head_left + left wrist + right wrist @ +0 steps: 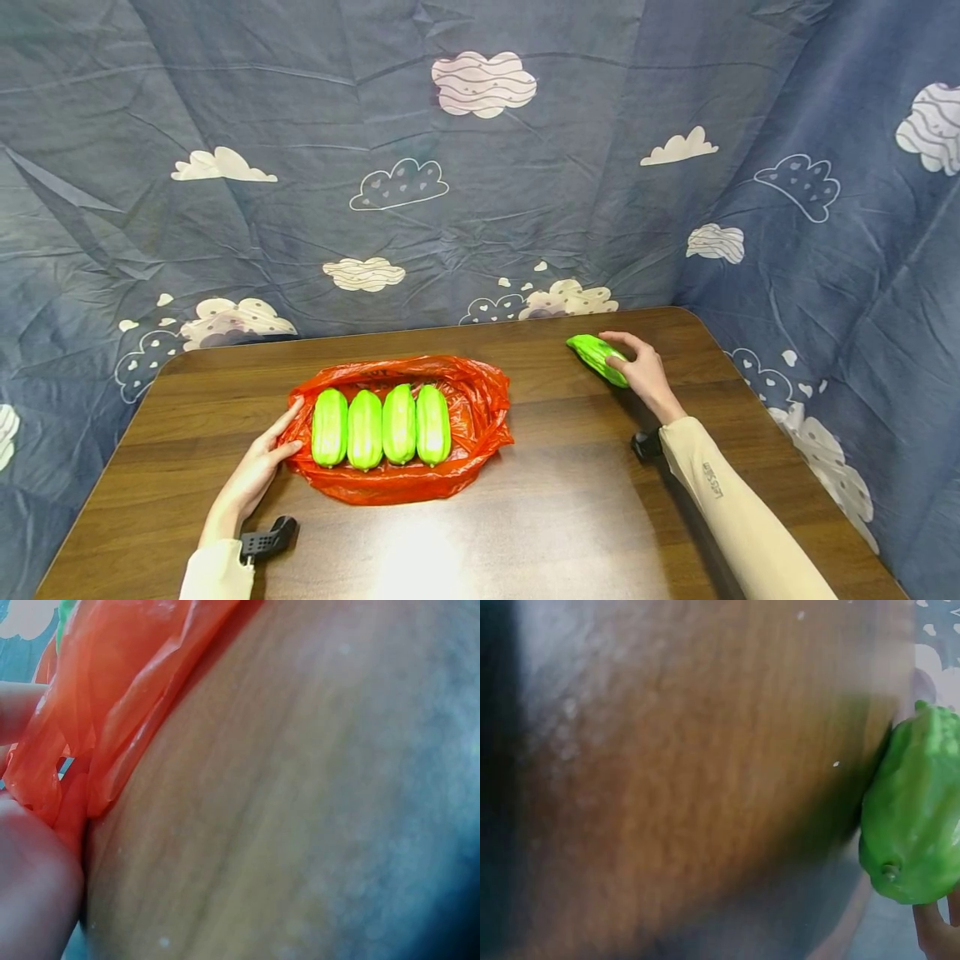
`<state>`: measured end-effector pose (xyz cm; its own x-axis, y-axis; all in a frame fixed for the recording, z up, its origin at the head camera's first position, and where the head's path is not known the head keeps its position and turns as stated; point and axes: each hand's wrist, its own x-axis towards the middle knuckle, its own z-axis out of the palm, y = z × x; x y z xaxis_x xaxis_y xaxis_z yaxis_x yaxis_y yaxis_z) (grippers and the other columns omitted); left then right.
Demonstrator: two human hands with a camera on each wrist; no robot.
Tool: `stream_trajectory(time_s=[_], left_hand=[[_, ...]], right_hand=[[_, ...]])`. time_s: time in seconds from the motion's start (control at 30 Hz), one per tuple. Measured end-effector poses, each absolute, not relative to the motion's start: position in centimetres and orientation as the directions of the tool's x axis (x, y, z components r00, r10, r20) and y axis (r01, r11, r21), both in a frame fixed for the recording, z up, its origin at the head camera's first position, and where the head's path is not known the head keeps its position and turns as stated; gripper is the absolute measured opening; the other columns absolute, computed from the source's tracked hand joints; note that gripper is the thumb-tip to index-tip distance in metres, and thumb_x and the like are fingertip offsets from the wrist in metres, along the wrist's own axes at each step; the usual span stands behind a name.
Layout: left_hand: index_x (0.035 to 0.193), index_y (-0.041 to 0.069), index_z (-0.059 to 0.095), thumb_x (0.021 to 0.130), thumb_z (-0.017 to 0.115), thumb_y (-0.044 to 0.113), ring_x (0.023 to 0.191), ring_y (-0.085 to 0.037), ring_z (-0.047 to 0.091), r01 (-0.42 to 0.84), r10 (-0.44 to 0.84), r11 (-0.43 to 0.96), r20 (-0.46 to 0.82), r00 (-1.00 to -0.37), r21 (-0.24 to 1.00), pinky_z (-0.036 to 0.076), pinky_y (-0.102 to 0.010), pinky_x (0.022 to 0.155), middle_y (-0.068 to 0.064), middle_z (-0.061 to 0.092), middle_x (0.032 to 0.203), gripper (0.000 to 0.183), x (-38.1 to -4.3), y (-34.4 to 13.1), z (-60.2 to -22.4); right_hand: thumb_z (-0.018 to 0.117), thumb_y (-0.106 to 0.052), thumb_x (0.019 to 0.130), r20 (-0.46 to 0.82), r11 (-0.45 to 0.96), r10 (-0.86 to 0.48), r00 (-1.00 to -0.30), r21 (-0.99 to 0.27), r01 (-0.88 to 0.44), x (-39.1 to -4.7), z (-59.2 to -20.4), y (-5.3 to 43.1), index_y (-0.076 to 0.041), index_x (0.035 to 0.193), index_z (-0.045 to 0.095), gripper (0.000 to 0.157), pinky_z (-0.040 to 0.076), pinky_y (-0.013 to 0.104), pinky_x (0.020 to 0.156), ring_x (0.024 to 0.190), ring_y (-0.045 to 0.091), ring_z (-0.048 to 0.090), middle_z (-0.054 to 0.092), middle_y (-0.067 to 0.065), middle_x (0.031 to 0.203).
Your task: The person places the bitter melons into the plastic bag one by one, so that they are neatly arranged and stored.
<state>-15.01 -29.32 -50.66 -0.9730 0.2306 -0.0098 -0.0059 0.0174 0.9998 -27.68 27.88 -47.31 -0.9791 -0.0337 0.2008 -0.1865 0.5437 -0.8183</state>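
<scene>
A ridged green bitter melon [594,357] lies tilted at the back right of the table. My right hand [647,377] grips its near end, with thumb and fingers on either side. In the right wrist view the melon [911,814] shows its stubby tip, and fingers [934,934] come up beneath it. At the left, an opened red plastic bag [397,490] holds several green bitter melons [365,429] standing side by side in a row. My left hand [255,471] pinches the bag's left rim; in the left wrist view the red film [127,690] is bunched between thumb and finger.
The brown wooden table [547,500] has rounded far corners and a bright glare near its front. A blue curtain [300,108] with white clouds hangs close behind the table and along its right side. Black wrist devices [268,540] sit below both hands.
</scene>
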Motion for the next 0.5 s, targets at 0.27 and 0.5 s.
stream_trajectory(time_s=[0.27,0.5], left_hand=[[0.150,-0.001,0.013,0.098,0.046,0.004,0.140,-0.009,0.006,-0.006,0.223,0.027,-0.012,-0.975,1.000,0.020,-0.008,0.100,-0.004,0.008,0.159,0.062,-15.10,-29.35,-50.77],[0.150,-0.001,0.013,0.098,0.045,0.004,0.137,-0.001,0.011,0.001,0.226,0.020,-0.003,-0.974,1.000,0.019,-0.008,0.101,-0.001,0.009,0.159,0.062,-15.07,-29.43,-50.87]], right_hand=[[0.063,0.004,0.083,0.202,0.609,-0.069,-0.977,-0.767,-0.201,-27.82,-47.78,27.69,0.002,0.123,0.061,0.040,0.028,0.053,0.104,0.127,0.040,0.040,0.050,0.023,0.135],[0.065,0.006,0.081,0.234,0.620,-0.074,-0.969,-0.750,-0.229,-27.78,-48.09,27.42,0.003,0.120,0.063,0.039,0.032,0.052,0.098,0.116,0.043,0.046,0.053,0.026,0.129]])
